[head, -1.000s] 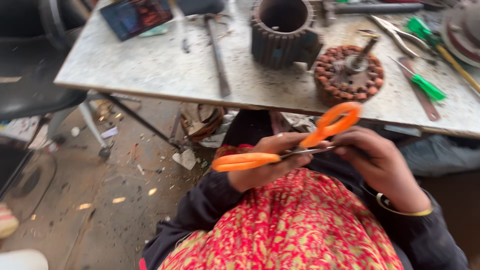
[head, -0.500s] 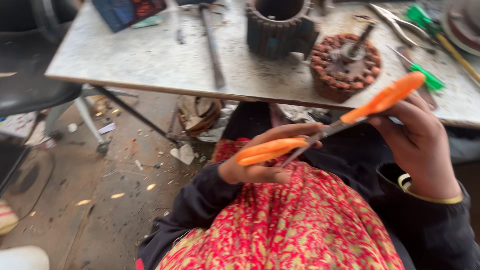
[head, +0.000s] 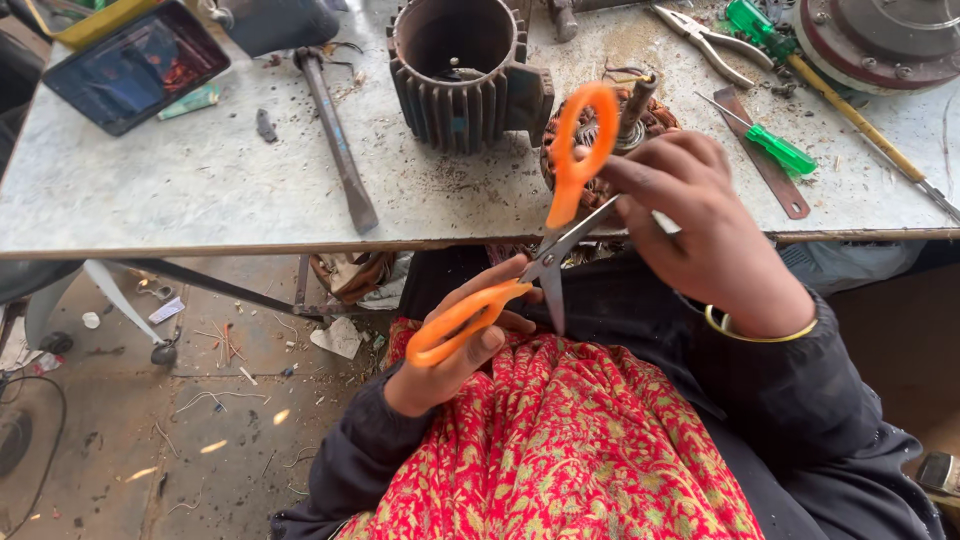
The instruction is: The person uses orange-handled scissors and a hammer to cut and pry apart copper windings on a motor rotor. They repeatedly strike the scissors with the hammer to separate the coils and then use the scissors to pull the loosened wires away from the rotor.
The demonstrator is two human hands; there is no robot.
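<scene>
Over my lap, just in front of the counter edge, I held one pair of orange-handled scissors between both hands. Their long axis ran on a slant: one orange loop pointed up and away over the counter, the other sat low toward my left side, and the grey blades crossed near the middle, one tip pointing down at my red patterned cloth. The blades stood spread apart. My left hand was curled shut around the lower orange handle. My right hand had its fingers drawn together at the upper handle and the blade beside it, thumb near the orange loop; a single yellow bangle sat on that wrist.

On the counter I counted one ribbed metal motor housing, upright and open at the top, and one wound copper rotor just behind the scissors' upper loop, partly hidden by it. One hammer lay with its handle running away from me. There were two green-handled screwdrivers, one pair of pliers, and one flat rusty strip. A dark rectangular tablet lay at the far left corner, its screen lit, with a yellow rim behind it. A round grey cover sat at the far right.
</scene>
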